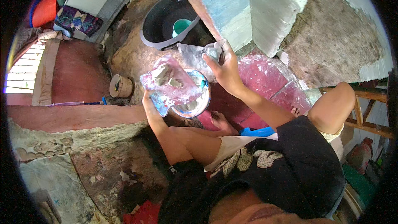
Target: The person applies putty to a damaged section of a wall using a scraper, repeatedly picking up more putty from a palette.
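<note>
My left hand (151, 108) grips a paint-stained pink and blue board (178, 93) with dollops of pale grey putty (161, 74) on top. The board is over a round bucket (199, 108) smeared with white and blue, holding pale material. My right hand (222, 64) is closed on a wide metal putty knife (189, 56), its blade pointing left, beside the board's upper right. A lump of grey putty (212, 52) sits by the knife's handle end, partly under my fingers.
A black tub (155, 20) with a green container (181, 27) is beyond my hands. A small bucket (120, 85) stands left, by a low wall (74, 116). A patchily painted wall (269, 8) rises right, above red tiles (265, 74). A wooden frame (369, 95) is at far right.
</note>
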A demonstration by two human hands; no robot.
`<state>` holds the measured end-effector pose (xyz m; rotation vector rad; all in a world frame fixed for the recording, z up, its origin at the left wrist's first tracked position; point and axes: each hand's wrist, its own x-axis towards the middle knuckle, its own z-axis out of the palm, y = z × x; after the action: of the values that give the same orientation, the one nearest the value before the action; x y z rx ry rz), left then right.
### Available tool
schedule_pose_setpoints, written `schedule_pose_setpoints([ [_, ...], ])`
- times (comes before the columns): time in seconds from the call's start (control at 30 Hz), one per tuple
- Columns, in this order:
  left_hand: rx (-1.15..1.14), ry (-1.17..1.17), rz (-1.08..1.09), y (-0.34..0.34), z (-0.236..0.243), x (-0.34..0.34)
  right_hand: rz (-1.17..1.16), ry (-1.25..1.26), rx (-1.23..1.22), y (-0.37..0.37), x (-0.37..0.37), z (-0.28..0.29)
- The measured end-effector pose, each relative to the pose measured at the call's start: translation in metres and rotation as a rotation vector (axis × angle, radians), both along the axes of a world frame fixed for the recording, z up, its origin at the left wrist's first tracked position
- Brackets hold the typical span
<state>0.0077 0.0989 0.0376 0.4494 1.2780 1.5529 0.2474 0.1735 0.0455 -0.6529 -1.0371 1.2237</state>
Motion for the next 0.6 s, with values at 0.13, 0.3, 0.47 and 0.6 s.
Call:
schedule_pose_setpoints([
  [0.13,0.008,-0.12,-0.136,0.006,0.01,0.028,-0.096,-0.624,0.807,-0.014,0.041,0.026],
  [0.3,0.091,-0.055,-0.08,-0.007,0.016,0.039,0.007,-0.676,0.9,-0.025,0.059,0.021],
  [0.47,0.086,-0.099,0.058,-0.018,0.038,0.065,0.148,-0.638,0.921,-0.029,0.069,0.006],
  [0.6,0.153,-0.02,0.188,-0.022,0.04,0.041,0.08,-0.524,0.848,-0.024,0.067,-0.012],
])
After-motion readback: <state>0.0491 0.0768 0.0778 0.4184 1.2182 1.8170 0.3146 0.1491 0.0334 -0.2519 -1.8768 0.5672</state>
